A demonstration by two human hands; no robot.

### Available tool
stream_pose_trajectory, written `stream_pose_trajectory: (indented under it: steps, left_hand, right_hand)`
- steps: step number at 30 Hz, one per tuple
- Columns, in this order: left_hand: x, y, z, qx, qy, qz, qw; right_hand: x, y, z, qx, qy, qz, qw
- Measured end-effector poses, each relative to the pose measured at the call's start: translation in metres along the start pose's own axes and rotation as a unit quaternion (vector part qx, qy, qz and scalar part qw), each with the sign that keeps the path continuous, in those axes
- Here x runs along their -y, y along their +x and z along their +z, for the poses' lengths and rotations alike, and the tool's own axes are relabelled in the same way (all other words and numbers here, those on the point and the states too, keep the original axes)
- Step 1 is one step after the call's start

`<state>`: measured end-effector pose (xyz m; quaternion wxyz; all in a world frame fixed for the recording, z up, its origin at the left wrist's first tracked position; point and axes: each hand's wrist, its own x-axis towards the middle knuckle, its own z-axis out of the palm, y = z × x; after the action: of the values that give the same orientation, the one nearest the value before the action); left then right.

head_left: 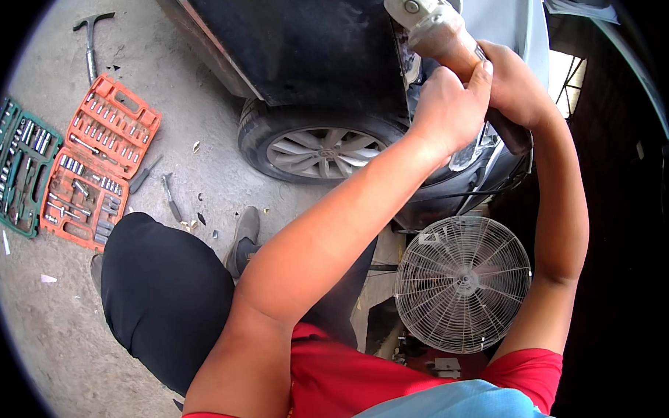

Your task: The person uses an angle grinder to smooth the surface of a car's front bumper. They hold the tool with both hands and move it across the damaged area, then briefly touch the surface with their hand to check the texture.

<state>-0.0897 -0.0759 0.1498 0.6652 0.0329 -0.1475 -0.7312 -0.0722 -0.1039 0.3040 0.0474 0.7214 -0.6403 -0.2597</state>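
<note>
Both my hands are wrapped round an angle grinder (454, 48) with an orange-brown body and a grey metal head. My left hand (452, 109) closes on the near side of its body, thumb raised along it. From the right, my right hand (514, 85) grips the same body, and the dark rear end sticks out below. The grinder's head is up against the edge of a dark car body panel (321, 43), by a car wheel (325, 150); I cannot tell whether the disc touches the panel.
A round wire-caged fan (464, 284) stands below my forearms. On the concrete floor at left lie an open orange socket set case (100, 154), a green one (23, 168), a hammer (90, 48) and pliers (170, 196). Small dark shards are scattered near my shoe (243, 238).
</note>
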Motion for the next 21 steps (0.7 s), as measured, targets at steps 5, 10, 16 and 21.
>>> stream_pose_trajectory:
  steps: [5, 10, 16, 21]
  left_hand:
    - [0.022, -0.024, 0.012, -0.008, 0.011, -0.064, 0.998]
    - [0.049, -0.050, 0.026, 0.051, -0.024, -0.150, 0.987]
    - [0.071, -0.058, 0.030, 0.014, -0.029, -0.132, 0.991]
    - [0.058, -0.045, 0.023, -0.006, -0.021, -0.099, 0.995]
  right_hand:
    - [-0.013, -0.015, 0.009, 0.061, -0.065, 0.054, 0.995]
    - [-0.034, -0.046, 0.027, 0.066, -0.052, 0.104, 0.991]
    - [-0.030, -0.050, 0.036, 0.085, -0.033, 0.125, 0.988]
    - [-0.026, -0.036, 0.030, 0.048, -0.083, 0.073, 0.993]
